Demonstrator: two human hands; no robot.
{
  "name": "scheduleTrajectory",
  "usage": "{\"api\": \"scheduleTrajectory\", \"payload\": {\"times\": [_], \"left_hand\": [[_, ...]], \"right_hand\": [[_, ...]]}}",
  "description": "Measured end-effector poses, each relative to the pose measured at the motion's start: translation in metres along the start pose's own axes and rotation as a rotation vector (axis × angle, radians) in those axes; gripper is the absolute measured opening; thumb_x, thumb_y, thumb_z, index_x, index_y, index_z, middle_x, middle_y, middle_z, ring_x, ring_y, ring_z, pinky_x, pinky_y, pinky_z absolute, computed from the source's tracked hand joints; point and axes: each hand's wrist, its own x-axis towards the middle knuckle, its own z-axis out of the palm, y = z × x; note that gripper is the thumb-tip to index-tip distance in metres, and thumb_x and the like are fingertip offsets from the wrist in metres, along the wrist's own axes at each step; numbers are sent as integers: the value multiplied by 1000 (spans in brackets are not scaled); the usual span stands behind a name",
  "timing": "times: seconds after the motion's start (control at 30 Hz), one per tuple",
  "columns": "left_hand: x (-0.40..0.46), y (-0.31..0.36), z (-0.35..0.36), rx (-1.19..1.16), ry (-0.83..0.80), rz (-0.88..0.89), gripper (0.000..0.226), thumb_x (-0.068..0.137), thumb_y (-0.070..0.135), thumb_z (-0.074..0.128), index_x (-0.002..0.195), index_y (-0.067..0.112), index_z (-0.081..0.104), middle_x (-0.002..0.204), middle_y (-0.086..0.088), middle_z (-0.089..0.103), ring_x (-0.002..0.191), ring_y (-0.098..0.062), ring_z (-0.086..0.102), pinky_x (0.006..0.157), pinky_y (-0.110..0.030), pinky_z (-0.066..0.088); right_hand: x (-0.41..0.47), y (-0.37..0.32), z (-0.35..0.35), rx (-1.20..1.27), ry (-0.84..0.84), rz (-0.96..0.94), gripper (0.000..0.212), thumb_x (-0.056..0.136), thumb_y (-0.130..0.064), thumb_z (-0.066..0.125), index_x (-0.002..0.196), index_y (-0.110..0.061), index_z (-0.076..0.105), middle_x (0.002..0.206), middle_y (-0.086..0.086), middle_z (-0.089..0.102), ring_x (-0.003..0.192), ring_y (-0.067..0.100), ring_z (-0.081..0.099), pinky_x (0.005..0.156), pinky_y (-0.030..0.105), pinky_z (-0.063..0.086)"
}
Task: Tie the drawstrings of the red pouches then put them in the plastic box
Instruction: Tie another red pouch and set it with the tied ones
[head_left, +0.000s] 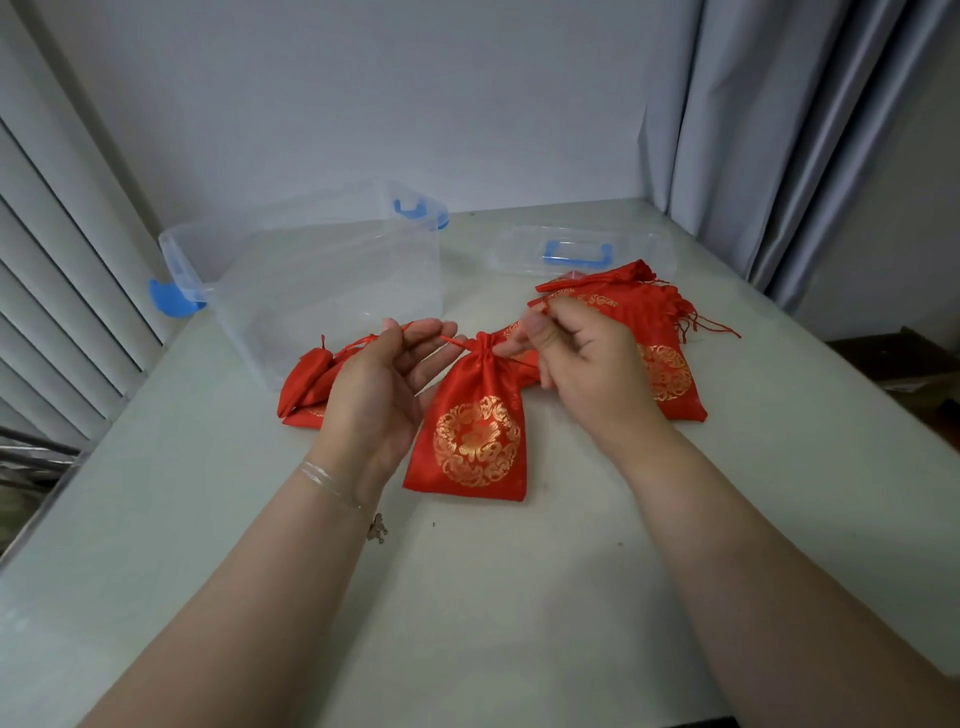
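red pouch (470, 431) lies flat on the table (467, 597) between my hands, neck already gathered. it looks light, soft and slippery satin, so i judge the thin drawstrings (506, 345) are the place to hold. my left hand (379, 384) pinches one cord between thumb and forefinger, other fingers loosely spread; my right hand (587, 364) pinches the other cord, fingers curled. a finished-looking pouch (304, 382) lies left, a stack of pouches (644, 322) right. beyond, the plastic box (311, 260) stands open, its lid (582, 252) apart; nothing blocks the way.
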Motion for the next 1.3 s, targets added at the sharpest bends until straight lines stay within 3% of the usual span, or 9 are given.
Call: {"api": "scheduleTrajectory", "payload": {"times": [0.17, 0.27, 0.4, 0.5, 0.63, 0.77, 0.9, 1.03, 1.3], "left_hand": [[2, -15, -4, 353, 29, 252, 39, 102, 25, 38, 82, 8, 67, 84, -7, 74, 90, -22, 69, 84, -28, 54], [2, -15, -4, 408, -55, 344, 40, 101, 22, 40, 74, 8, 65, 71, -4, 70, 76, -23, 69, 81, -30, 54], [2, -17, -3, 474, -208, 303, 39, 98, 30, 45, 71, 10, 65, 66, -4, 65, 66, -21, 64, 74, -30, 52], [1, -18, -3, 413, -266, 254, 38, 99, 27, 43, 75, 5, 63, 65, -4, 63, 73, -24, 66, 78, -29, 52], [-1, -18, -2, 388, -324, 235, 37, 96, 29, 43, 77, 2, 61, 66, -5, 63, 77, -25, 68, 82, -30, 51], [-5, -17, -2, 708, -323, 327, 37, 94, 33, 45, 79, 6, 66, 68, -2, 66, 67, -18, 65, 75, -22, 51], [0, -18, -4, 994, -243, 334, 17, 91, 21, 61, 77, 15, 67, 67, 2, 67, 59, -7, 62, 64, -15, 49], [8, -22, -10, 1105, -217, 164, 11, 75, 19, 79, 77, 21, 69, 74, 2, 69, 67, -5, 61, 67, -16, 50], [5, -27, -6, 1270, -226, 246, 28, 81, 19, 73, 60, 28, 58, 59, 11, 60, 52, 3, 52, 53, -9, 38]], "right_hand": [[1, 5, 9, -112, -131, 112, 26, 97, -22, 50, 71, -23, 53, 44, -26, 54, 79, 12, 71, 56, 27, 48], [2, 9, 10, -57, -129, 250, 27, 97, -20, 50, 70, -17, 55, 43, -17, 57, 67, 11, 68, 55, 31, 49], [3, 16, 12, -68, -168, 313, 27, 95, -24, 54, 69, -17, 61, 74, 10, 70, 65, 15, 67, 60, 27, 49], [2, 17, 12, -145, -149, 308, 32, 94, -26, 54, 63, -18, 56, 62, 2, 61, 41, 3, 49, 44, 24, 39], [0, 18, 14, -258, -173, 272, 37, 94, -30, 53, 62, -12, 54, 47, -8, 46, 47, 6, 44, 52, 32, 41], [-2, 20, 16, -258, -198, 292, 39, 96, -28, 51, 57, -29, 47, 46, -29, 51, 45, -9, 49, 49, 19, 32], [0, 21, 14, -64, -95, 369, 29, 96, -28, 51, 71, -17, 60, 63, -6, 61, 35, 3, 48, 45, 22, 42], [-1, 9, 11, 217, -32, 289, 22, 97, -17, 50, 80, -7, 62, 68, 9, 56, 48, 12, 62, 54, 21, 53], [-7, 3, 25, 207, -96, 130, 20, 91, -16, 57, 91, 0, 70, 83, 12, 70, 78, 11, 64, 76, 22, 52]]}}
